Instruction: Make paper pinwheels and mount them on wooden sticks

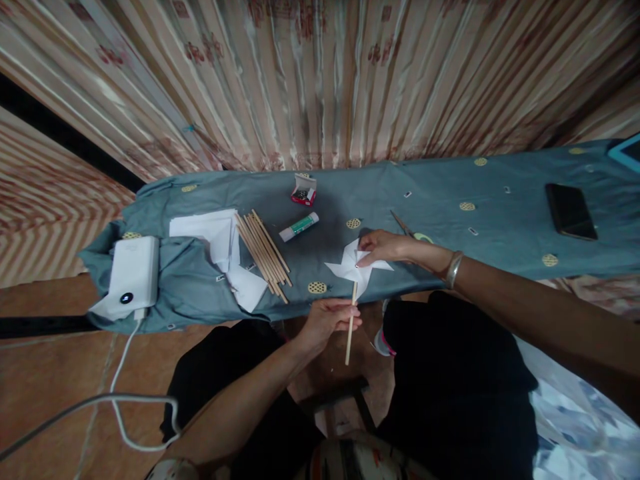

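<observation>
A white paper pinwheel [350, 267] sits at the top of a thin wooden stick [349, 340], near the front edge of the cloth-covered table. Below the blades, the fingers of my left hand [327, 321] are closed around the stick, whose lower end hangs past the table edge. My right hand [383, 247] has its fingers on the pinwheel's upper right blades, pinching the paper. A small shiny pin head shows at the pinwheel's centre. Just beyond my right hand lie scissors [406, 225], partly hidden by the forearm.
Left of my hands lie a bundle of wooden sticks [263, 253] and white paper sheets [215, 233]. A glue stick [299, 227] and an open red box [304, 191] of small metal pieces are farther back. A white power bank [134, 273] with a cable is far left, a phone [571, 211] far right.
</observation>
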A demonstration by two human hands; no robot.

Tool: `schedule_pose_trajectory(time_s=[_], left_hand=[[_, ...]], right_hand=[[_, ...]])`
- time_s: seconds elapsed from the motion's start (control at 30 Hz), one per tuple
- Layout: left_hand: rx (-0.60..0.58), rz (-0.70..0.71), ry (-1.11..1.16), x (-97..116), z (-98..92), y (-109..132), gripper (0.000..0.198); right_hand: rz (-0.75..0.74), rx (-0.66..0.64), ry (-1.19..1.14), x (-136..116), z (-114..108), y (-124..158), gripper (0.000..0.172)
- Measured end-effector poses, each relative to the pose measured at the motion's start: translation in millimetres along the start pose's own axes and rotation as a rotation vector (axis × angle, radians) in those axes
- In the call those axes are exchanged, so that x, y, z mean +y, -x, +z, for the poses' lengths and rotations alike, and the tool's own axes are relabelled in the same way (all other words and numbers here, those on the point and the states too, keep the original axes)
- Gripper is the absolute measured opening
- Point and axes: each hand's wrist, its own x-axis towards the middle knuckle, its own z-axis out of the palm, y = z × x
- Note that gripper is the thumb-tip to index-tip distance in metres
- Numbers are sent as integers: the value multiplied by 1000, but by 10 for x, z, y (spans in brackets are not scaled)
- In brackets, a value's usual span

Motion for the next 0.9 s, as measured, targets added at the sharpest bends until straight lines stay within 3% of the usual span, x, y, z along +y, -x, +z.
schedule_pose_trajectory(time_s=[0.23, 0.5, 0.9], left_hand=[[-7, -23, 21, 26, 14, 28, 32], [13, -39, 39, 44, 38, 50, 22], [-5, -17, 56, 34, 22, 29, 26]], right_hand=[[25, -42, 75, -8, -18, -13, 37], [33, -100, 146, -98, -45, 15, 36], [15, -165, 156, -95, -67, -1, 35]])
